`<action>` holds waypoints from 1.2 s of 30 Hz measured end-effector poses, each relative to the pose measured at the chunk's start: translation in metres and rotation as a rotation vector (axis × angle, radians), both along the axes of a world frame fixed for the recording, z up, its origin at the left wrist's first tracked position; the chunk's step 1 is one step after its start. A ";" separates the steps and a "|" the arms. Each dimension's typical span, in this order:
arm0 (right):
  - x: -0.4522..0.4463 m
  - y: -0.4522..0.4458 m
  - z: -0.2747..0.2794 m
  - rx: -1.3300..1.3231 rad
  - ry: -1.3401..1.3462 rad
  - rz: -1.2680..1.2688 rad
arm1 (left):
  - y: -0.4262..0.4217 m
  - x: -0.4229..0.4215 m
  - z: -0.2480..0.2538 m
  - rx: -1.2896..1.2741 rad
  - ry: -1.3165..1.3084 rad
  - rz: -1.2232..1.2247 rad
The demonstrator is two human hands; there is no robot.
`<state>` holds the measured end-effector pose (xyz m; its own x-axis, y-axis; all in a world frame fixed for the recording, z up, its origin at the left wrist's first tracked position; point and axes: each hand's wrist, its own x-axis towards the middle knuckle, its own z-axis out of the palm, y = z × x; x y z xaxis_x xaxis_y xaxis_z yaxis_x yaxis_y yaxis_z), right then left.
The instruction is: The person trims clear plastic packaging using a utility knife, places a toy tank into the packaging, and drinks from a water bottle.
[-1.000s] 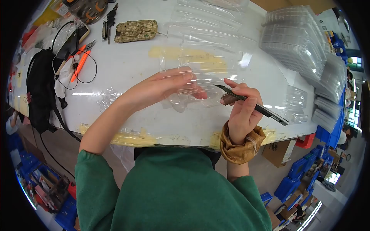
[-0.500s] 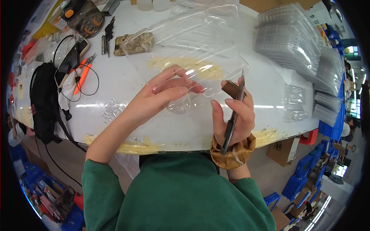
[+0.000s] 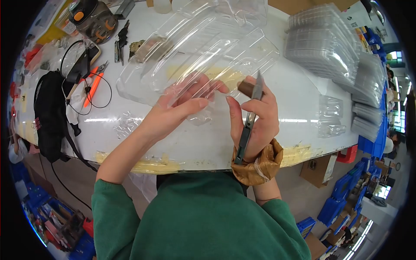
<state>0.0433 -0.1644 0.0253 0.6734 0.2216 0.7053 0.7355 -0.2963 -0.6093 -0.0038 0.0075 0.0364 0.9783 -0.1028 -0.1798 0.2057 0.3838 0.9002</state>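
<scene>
A clear moulded plastic tray (image 3: 208,52) is tilted over the middle of the table. My left hand (image 3: 182,102) grips its lower edge, the fingers seen through the plastic and the thumb in front. Just right of it, my right hand (image 3: 258,112) holds a craft knife (image 3: 247,130) between its fingers, with the blade pointing up and away. A brown wrap (image 3: 246,89) covers one fingertip of this hand. Small clear plastic scraps (image 3: 128,125) lie left of my left forearm.
Stacked clear trays (image 3: 323,43) stand at the right, near loose clear pieces (image 3: 331,116). On the left are orange-handled pliers (image 3: 94,89), a black pouch (image 3: 47,115), keys (image 3: 121,42) and a dark jar (image 3: 93,21). A camouflage pouch (image 3: 151,48) lies partly behind the tray.
The clear tray has turned and swung left, now overlapping the camouflage pouch. My right hand has drawn left toward my left hand, and the knife has rotated from pointing left to pointing away.
</scene>
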 end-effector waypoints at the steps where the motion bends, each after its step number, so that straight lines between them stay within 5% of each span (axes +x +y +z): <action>1: 0.000 0.000 0.001 0.001 -0.002 0.000 | 0.000 0.000 -0.001 0.001 -0.002 0.000; 11: 0.002 0.002 0.002 0.023 0.063 0.004 | -0.002 -0.001 -0.004 0.059 0.007 0.030; 20: -0.001 0.012 0.001 0.046 0.105 -0.147 | -0.016 -0.008 -0.006 0.421 -0.140 0.127; 36: -0.008 0.016 -0.008 0.143 0.326 -0.159 | -0.026 -0.012 -0.023 0.405 -0.172 0.139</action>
